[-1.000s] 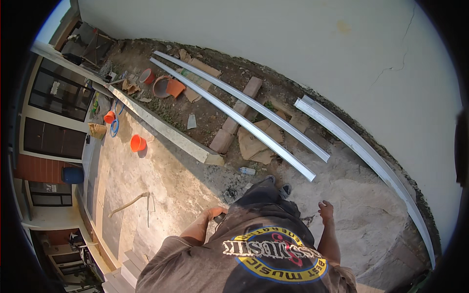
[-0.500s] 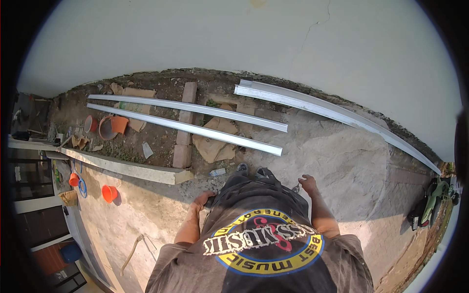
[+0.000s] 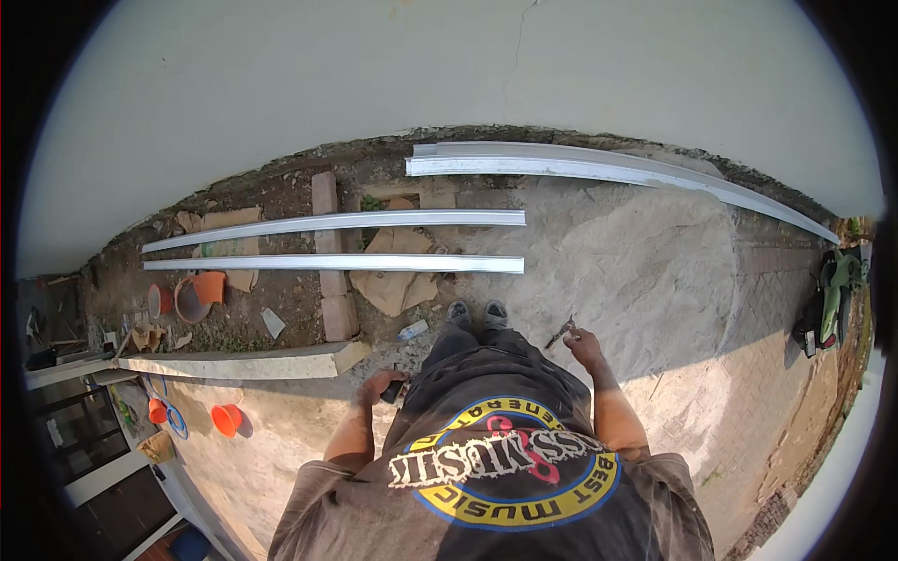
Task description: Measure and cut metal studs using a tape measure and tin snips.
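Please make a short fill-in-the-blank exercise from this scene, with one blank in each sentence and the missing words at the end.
1. A thin tool is in the person's ____ hand, counting by the person's own sides.
2. Over the blocks pass ____ silver rails.
3. The coiled hose at the picture's left is coloured ____.
4. In the picture, the bottle lies to the ____ of the shoes.

Missing words: right; two; blue; left.

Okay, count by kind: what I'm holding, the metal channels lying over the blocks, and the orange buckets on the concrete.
Held things: 2, dark object in the left hand, dark tool in the right hand
Metal channels over the blocks: 2
Orange buckets on the concrete: 2
Total: 6
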`<action>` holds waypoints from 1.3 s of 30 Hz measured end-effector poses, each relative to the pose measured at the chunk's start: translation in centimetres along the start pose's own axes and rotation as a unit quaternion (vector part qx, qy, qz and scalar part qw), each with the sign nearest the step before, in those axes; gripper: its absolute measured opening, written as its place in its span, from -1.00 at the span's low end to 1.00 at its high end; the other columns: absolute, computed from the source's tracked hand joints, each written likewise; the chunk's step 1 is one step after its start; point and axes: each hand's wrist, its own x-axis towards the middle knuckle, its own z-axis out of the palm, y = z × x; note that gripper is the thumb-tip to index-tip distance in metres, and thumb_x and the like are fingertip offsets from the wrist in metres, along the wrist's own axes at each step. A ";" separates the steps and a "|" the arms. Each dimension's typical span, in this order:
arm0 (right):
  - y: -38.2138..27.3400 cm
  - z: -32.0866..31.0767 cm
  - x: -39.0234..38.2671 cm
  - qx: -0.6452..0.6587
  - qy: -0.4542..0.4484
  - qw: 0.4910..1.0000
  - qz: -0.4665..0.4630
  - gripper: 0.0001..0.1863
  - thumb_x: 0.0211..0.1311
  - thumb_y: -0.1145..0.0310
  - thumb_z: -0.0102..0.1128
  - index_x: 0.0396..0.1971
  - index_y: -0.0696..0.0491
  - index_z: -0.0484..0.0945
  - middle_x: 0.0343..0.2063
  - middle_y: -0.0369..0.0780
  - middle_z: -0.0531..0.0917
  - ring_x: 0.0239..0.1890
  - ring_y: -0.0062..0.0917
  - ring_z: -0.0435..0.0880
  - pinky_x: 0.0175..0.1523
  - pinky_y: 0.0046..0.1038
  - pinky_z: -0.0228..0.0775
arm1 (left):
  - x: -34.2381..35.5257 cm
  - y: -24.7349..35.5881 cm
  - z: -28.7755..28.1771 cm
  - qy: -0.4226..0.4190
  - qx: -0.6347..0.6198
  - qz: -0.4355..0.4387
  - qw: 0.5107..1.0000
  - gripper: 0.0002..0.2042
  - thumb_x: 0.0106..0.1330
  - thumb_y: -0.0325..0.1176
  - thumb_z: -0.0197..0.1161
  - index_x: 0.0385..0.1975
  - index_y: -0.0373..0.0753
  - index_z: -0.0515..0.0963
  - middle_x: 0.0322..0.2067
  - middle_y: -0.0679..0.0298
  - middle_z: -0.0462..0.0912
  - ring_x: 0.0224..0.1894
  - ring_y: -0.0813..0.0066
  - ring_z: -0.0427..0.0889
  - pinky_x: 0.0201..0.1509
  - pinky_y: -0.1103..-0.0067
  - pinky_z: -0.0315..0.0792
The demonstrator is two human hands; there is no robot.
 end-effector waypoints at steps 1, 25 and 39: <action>-0.3 0.4 -0.2 0.002 0.001 1.000 0.004 -0.44 0.16 0.11 0.39 0.05 0.22 0.61 -0.14 0.04 0.73 -0.12 -0.24 0.74 -0.02 -0.32 0.56 | 0.3 0.3 -0.4 -0.003 0.022 -0.012 1.000 -0.74 0.26 -0.18 0.31 -0.21 -0.23 0.67 -0.41 0.27 0.71 -0.43 0.48 0.66 -0.37 0.55 0.53; -6.9 8.9 -5.2 -0.079 -0.079 0.991 -0.075 -0.69 0.14 0.12 0.37 -0.32 0.07 0.67 -0.23 0.00 0.70 -0.09 -0.05 0.66 0.02 -0.11 0.49 | 2.9 9.9 0.3 -0.093 0.299 0.041 0.949 -0.67 0.25 -0.17 0.38 -0.22 -0.36 0.74 -0.39 0.24 0.75 -0.44 0.52 0.67 -0.34 0.52 0.51; -7.9 3.5 -8.6 -0.040 0.013 0.995 -0.088 -0.60 0.37 0.08 0.11 -0.32 0.19 0.61 -0.33 0.07 0.67 -0.19 0.04 0.63 -0.07 -0.09 0.42 | 6.2 9.9 4.3 -0.153 0.472 0.082 0.864 -0.67 0.14 -0.09 0.46 -0.30 -0.26 0.73 -0.46 0.30 0.69 -0.41 0.53 0.59 -0.30 0.47 0.46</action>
